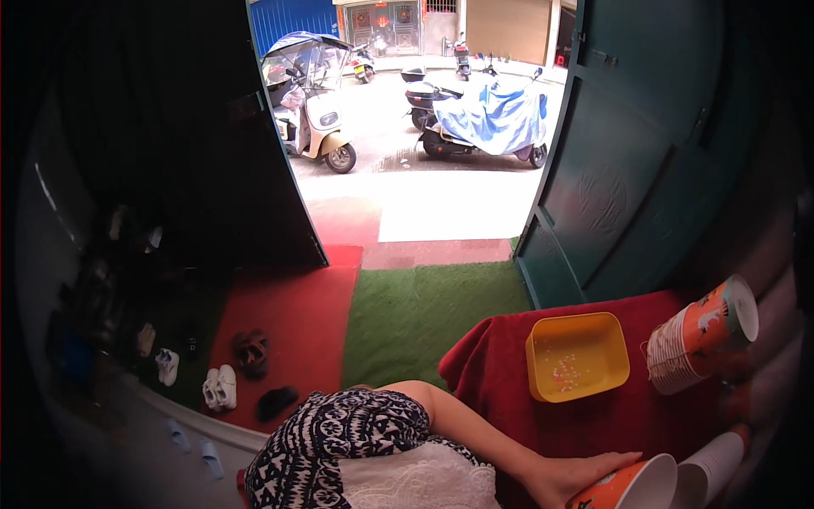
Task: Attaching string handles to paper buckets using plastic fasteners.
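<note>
From the lower middle, my left forearm reaches right, its sleeve patterned in black and white. My left hand (566,477) is closed around the side of an orange paper tub (604,487) with a white inside, fingers stretched along its far side. The tub is tilted, its mouth toward the lower right, and the picture's edge cuts it off. Close beside it lie white paper tubs (715,468), partly in shadow. A yellow plastic basin (619,339) with small pale and pink bits in it stands beyond my hand. My right hand is out of view.
A tall leaning stack of orange paper tubs (678,343) stands right of the basin on a red cloth (487,360). Dark green doors (593,187) open onto a street with scooters (492,114). Several shoes (220,388) lie on the floor mats at left.
</note>
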`<state>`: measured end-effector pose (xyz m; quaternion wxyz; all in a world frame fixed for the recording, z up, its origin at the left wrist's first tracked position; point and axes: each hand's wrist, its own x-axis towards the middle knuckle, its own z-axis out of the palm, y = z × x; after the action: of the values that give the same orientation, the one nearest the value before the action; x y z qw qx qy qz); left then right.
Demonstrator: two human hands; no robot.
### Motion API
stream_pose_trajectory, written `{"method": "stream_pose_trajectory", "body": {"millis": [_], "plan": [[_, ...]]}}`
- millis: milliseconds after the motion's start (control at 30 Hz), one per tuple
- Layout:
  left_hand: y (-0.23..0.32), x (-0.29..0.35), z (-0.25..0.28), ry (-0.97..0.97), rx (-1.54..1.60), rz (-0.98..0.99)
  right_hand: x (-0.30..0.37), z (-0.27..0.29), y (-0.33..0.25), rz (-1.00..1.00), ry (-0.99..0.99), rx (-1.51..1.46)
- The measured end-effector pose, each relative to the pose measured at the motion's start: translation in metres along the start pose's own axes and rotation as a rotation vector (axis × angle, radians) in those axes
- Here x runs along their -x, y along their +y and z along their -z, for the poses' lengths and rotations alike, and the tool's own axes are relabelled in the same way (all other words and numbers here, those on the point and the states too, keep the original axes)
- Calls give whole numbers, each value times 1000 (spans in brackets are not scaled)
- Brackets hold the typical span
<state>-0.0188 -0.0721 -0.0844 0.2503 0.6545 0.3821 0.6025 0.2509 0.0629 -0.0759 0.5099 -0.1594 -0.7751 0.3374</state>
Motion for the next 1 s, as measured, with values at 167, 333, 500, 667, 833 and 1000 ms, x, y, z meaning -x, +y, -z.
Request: {"method": "stream_pose_trajectory", "body": {"millis": [167, 333, 500, 667, 833, 1000], "plan": [[-33, 5, -8, 68, -140, -75, -19, -36, 15, -55, 95, -140], [-28, 5, -13, 122, -179, -170, -12, -52, 28, -146, 38, -155], [-24, 13, -3, 69, -136, -79, -9, -67, 41, -233, -28, -163], [-20, 19, 9, 93, -19, -9, -22, -79, 56, -281, -98, -172], [-24, 28, -1, 41, -48, 30, -20, -85, 67, -336, -145, -175], [-32, 33, -2, 25, -13, 100, -22, -91, 74, -389, -191, -189]]}}
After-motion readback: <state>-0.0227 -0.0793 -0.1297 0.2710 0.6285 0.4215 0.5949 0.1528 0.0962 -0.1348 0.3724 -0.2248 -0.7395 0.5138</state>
